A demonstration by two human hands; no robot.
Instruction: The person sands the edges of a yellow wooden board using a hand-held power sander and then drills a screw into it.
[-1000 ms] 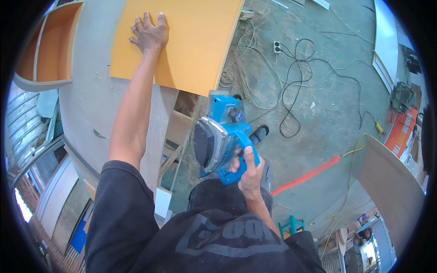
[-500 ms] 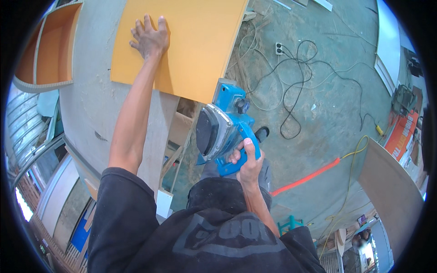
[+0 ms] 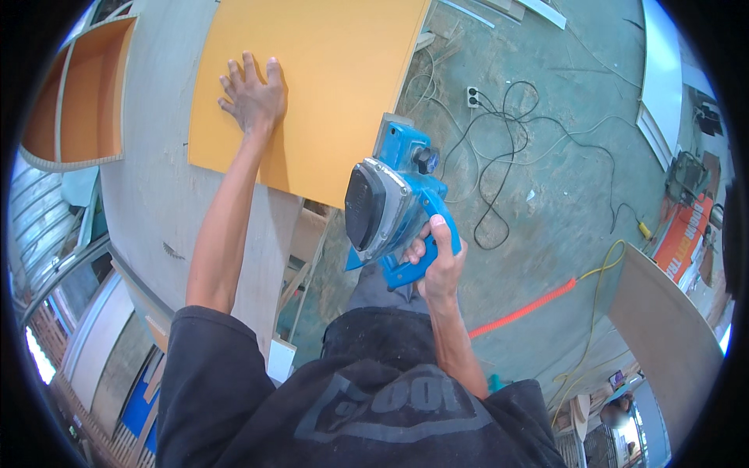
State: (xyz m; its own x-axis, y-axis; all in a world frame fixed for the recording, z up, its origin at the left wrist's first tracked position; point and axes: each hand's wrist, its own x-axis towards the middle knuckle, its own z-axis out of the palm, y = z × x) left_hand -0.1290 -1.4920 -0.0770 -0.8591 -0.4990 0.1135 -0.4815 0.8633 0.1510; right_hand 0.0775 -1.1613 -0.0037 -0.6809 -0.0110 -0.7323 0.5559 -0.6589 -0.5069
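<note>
My left hand (image 3: pixel 256 100) lies flat with fingers spread on a yellow-orange panel (image 3: pixel 335 70). The panel rests on a pale grey-white board (image 3: pixel 156 195) and overhangs its right side. In my right hand (image 3: pixel 441 261) is the loop handle of a blue electric planer (image 3: pixel 406 191), my fingers wrapped round it. The planer is tilted on its side, its black cover facing left, and its front end is at the panel's right edge near the lower corner. Whether its sole touches the edge is hidden.
Black cords trail from a white power strip (image 3: pixel 473 97) across the green floor. An orange coiled hose (image 3: pixel 523 306) stretches to the right of my legs. A curved orange shelf unit (image 3: pixel 94 86) stands at far left, and a brown sheet (image 3: pixel 663 320) leans at right.
The planer and my right hand have moved slightly to the right in view, with the planer's front still by the panel's edge. My left hand keeps its place on the panel; the view has shifted a little.
</note>
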